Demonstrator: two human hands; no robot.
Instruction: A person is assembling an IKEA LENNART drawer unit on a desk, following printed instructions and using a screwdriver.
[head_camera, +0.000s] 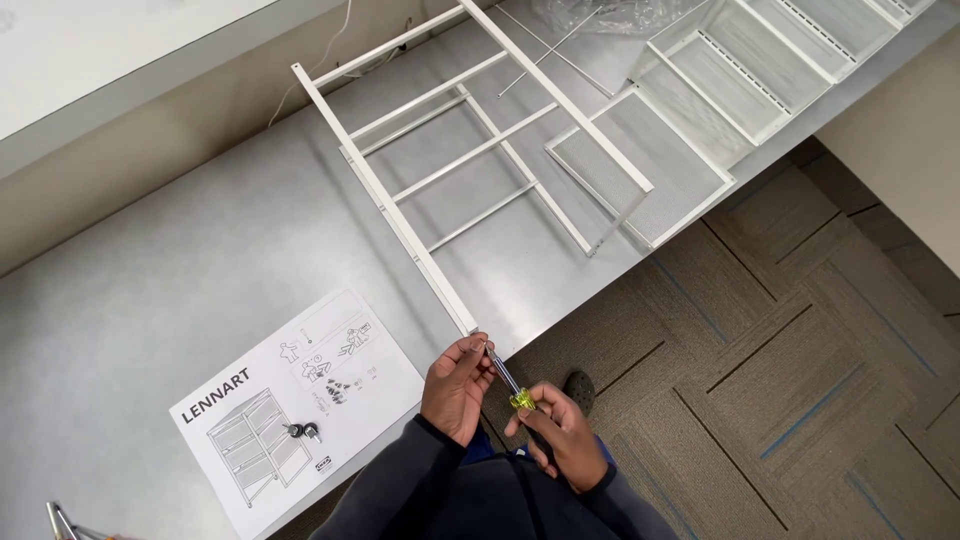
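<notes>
The right hand (562, 432) grips a screwdriver (508, 381) aimed at the white frame's (400, 215) end, where left hand (457, 385) fingertips pinch to steady its tip.

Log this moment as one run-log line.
left hand: steadies screwdriver shaft | right hand: grips screwdriver handle | tip: at white frame end | booklet: on table

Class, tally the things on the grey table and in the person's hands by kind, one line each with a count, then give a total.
White ladder-like frames: 2, overlapping
White mesh trays: 3 at least, the row runs out of view
Instruction booklet: 1
Small dark fittings on the booklet: 2
Screwdriver: 1, in the right hand, its shaft steadied by the left hand
Total: 9
</notes>
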